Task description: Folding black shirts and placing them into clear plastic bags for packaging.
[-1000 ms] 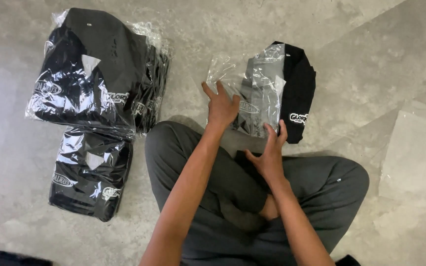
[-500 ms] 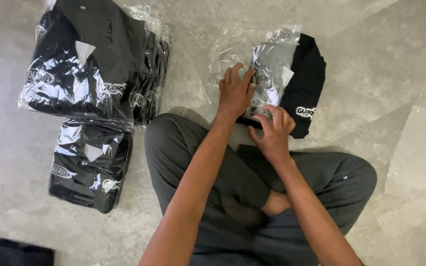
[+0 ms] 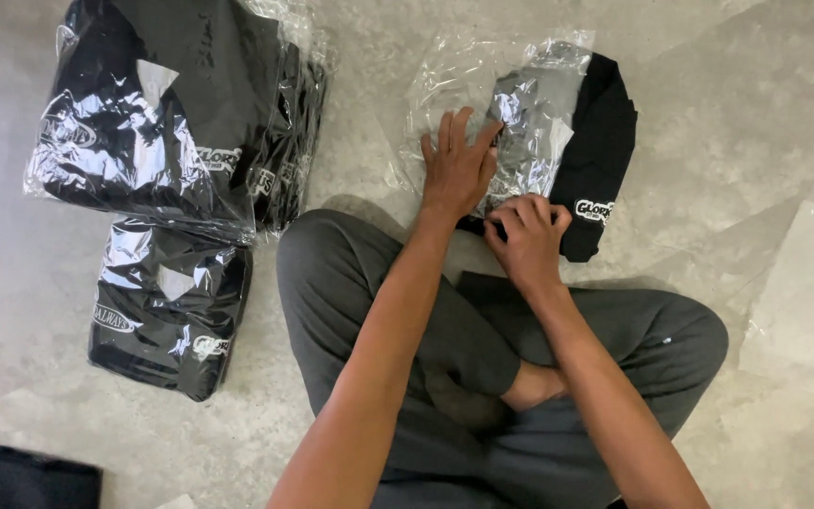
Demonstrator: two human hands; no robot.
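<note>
A folded black garment (image 3: 605, 141) is seen in the upper middle of the frame, lying on the grey mottled stone floor (image 3: 708, 75) and partly pushed into a clear crinkled plastic bag (image 3: 482, 94). Only the garment's right portion is left uncovered; the rest is dulled to grey by glare on the film, so its folds cannot be made out. The left hand (image 3: 457, 170) is laid flat on the bag, its fingers (image 3: 463, 127) spread wide and nothing gripped. The right hand (image 3: 526, 240) is placed just below it at the garment's near edge, with the fingers (image 3: 520, 215) curled narrowly; whether the film or the cloth is pinched cannot be told, as the fingertips are hidden beneath the knuckles. Crossed legs in grey trousers (image 3: 379, 311) are seen at the lower centre.

At the upper left, a stack of bagged black garments (image 3: 162, 113) is cut off by the top edge, and the number of packs in it cannot be counted. A single bagged black garment (image 3: 167, 306) lies just below it. A dark cloth (image 3: 21, 481) is clipped by the lower left corner. An empty clear plastic sheet (image 3: 803, 292) is faintly visible at the right edge.
</note>
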